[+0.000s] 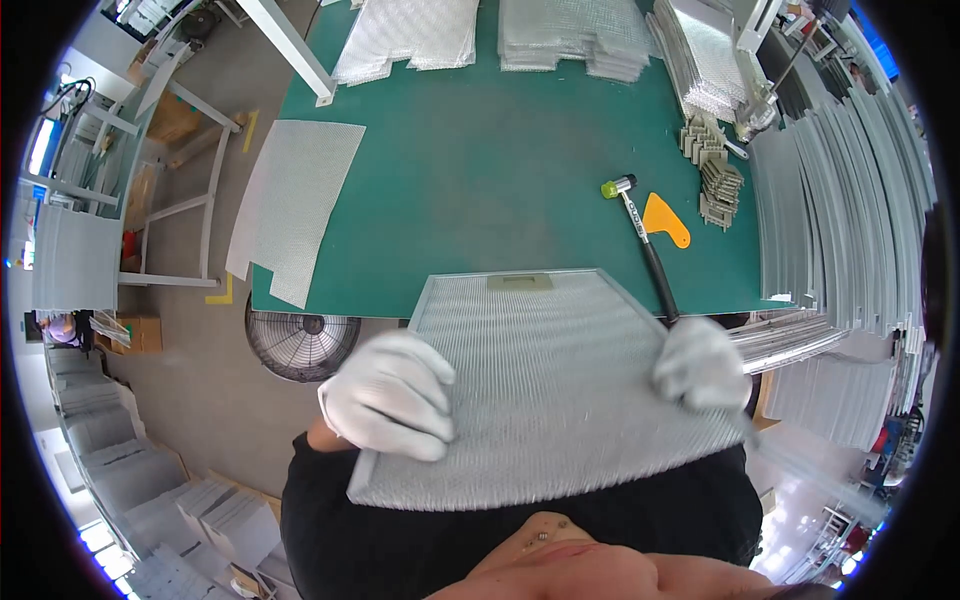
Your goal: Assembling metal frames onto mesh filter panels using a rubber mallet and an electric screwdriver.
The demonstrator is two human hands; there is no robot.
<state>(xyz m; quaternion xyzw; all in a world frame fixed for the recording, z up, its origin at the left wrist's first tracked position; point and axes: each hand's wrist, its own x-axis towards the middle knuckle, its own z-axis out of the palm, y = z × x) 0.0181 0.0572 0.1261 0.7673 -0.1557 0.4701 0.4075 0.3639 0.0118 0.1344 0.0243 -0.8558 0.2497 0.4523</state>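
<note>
A silver mesh filter panel with a thin metal frame is tilted between my body and the bench's near edge. A small beige plate sits at its far edge. My left hand, in a white glove, closes around the panel's left side, fingers on the top face. My right hand, also gloved and blurred by motion, is curled at the panel's right edge; its thumb is hidden. On the green bench top beyond lie a mallet with a black handle and an orange scraper.
Mesh sheets are piled at the bench's far side, and loose sheets overhang its left edge. Beige clips lie at the right. Metal frame strips stack beyond the right edge. A floor fan stands at the left.
</note>
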